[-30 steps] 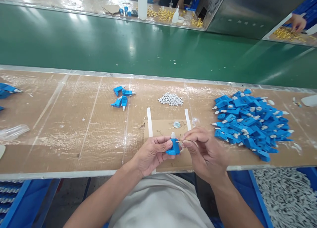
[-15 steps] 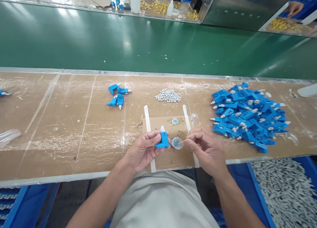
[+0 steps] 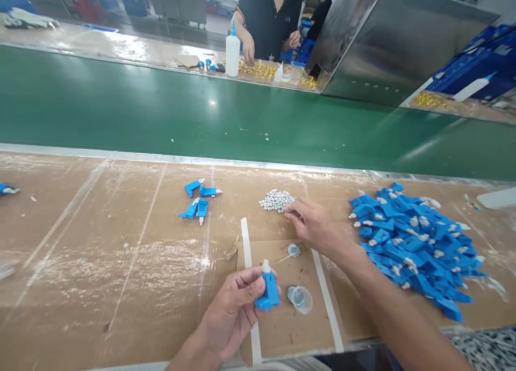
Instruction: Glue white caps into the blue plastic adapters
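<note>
My left hand (image 3: 237,306) is closed round a blue plastic part (image 3: 271,290) with a whitish tip pointing up. At the right edge of a pile of small grey-white pieces (image 3: 274,200), my right hand (image 3: 312,220) has its fingertips together in a pinch; what lies between them is too small to make out. Right of the blue part, a small clear cup (image 3: 304,300) with bluish contents stands on a taped-down cardboard sheet (image 3: 286,328). Farther back on that sheet is a small round dish (image 3: 294,250), with a thin stick (image 3: 284,257) beside it.
A large heap of blue parts (image 3: 415,242) covers the right of the table. Several more blue parts (image 3: 201,204) lie left of the grey pile. Beyond runs a green belt (image 3: 161,107); a co-worker (image 3: 270,21) sits across it, near gold-coloured pieces (image 3: 260,70) and a white bottle (image 3: 233,54).
My right hand has moved from the cup, away from me, to the grey pile; the stick it held no longer shows in it. My left hand keeps the blue part. The view has tilted up.
</note>
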Available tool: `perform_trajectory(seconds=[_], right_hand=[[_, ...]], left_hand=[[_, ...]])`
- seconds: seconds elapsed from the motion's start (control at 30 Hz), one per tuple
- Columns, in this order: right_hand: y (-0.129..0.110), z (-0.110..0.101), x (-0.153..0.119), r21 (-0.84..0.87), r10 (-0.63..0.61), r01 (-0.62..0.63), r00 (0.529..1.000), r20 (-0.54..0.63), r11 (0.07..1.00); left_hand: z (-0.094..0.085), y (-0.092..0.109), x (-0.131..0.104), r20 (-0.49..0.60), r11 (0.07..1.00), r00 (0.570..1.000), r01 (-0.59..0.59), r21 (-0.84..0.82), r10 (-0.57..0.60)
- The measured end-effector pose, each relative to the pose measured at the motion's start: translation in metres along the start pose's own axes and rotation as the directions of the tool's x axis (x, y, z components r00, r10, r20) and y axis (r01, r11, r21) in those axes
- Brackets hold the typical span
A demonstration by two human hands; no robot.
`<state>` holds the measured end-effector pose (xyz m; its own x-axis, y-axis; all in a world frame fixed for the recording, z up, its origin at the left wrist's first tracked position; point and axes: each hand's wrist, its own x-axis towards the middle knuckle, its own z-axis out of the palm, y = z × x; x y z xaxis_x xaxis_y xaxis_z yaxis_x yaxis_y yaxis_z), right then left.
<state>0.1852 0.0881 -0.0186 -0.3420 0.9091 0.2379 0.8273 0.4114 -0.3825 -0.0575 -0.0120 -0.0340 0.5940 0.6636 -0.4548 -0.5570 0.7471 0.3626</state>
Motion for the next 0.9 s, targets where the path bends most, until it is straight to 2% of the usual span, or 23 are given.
perform_trajectory(seconds=[0.07,0.2,0.5,0.6,0.67,0.7,0.73,0.8,0.9], right_hand=[[0.005,0.008,0.008,-0.024,-0.014,0.015,0.999,0.029,1.0],[0.008,0.014,0.007,-0.07,-0.017,0.023,0.997,0.079,0.997],[0.004,0.01,0.013,-0.134,0.033,-0.015,0.991,0.132,0.991],[-0.004,-0.003,0.012,-0.058,0.047,-0.04,0.993,0.112,0.998],[-0.013,-0.013,0.003,0.151,0.122,-0.136,0.987,0.1,0.979],[-0.019,-0.017,-0.003,0.309,0.178,-0.207,0.977,0.118,0.928],[-0.025,-0.021,-0.01,0.471,0.23,-0.277,0.961,0.155,0.838],[-0.038,-0.025,-0.025,0.712,0.278,-0.379,0.924,0.262,0.59],[-0.054,-0.026,-0.043,0.833,0.237,-0.429,0.901,0.364,0.35]], left_hand=[[0.001,0.001,-0.001,-0.012,1.0,1.0,0.012,0.005,-0.012],[0.007,0.003,-0.002,-0.007,0.999,0.999,0.037,0.024,-0.037],[0.008,0.002,-0.001,0.021,0.998,0.999,0.039,0.059,-0.04],[0.008,0.003,-0.001,0.04,0.998,0.999,0.022,0.06,-0.025],[0.009,0.005,-0.001,0.054,0.998,0.999,0.004,0.055,-0.007],[0.009,0.006,-0.002,0.059,0.999,0.998,-0.009,0.048,0.006],[0.01,0.007,-0.002,0.064,0.999,0.998,-0.024,0.038,0.021],[0.013,0.008,-0.003,0.077,0.998,0.996,-0.054,0.017,0.052],[0.018,0.009,-0.005,0.105,0.996,0.991,-0.087,0.02,0.085]])
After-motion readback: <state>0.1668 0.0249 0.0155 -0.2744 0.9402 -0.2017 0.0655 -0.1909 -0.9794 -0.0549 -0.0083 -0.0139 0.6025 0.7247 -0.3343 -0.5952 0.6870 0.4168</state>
